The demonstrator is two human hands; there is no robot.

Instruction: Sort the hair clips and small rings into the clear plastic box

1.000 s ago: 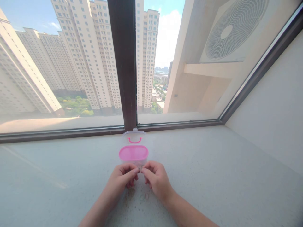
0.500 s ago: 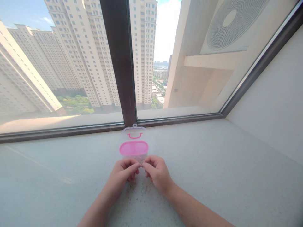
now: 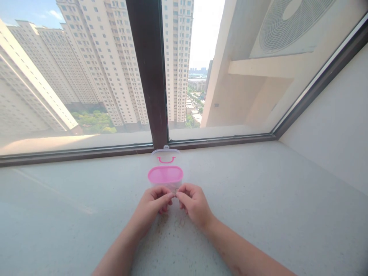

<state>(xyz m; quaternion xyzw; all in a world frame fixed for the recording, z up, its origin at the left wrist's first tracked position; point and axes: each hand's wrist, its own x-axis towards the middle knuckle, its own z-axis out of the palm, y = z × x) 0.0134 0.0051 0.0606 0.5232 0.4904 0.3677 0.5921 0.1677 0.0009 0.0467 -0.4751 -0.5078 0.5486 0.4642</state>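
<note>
My left hand (image 3: 152,203) and my right hand (image 3: 196,205) meet fingertip to fingertip over the sill, each closed in a pinch. Between them is a small thin ring (image 3: 176,190), too fine to tell what it is made of; a loop shows at the right fingertips. Just beyond my fingers stands a small oval container with a pink top (image 3: 165,174), its front partly hidden by my hands. Behind it a clear lid (image 3: 169,153) with a pink handle stands raised. Thin pale loops (image 3: 181,221) and a brownish cluster (image 3: 163,220) lie on the sill below my hands.
A pale speckled windowsill (image 3: 273,207) spreads to both sides. Along its back runs the dark window frame (image 3: 86,153), with an upright post (image 3: 153,76) behind the container. A white wall (image 3: 339,126) bounds the right side.
The view has tipped slightly, so everything sits a little higher and further right. Both hands stay pinched together, with only a slight shift of the fingertips around the ring.
</note>
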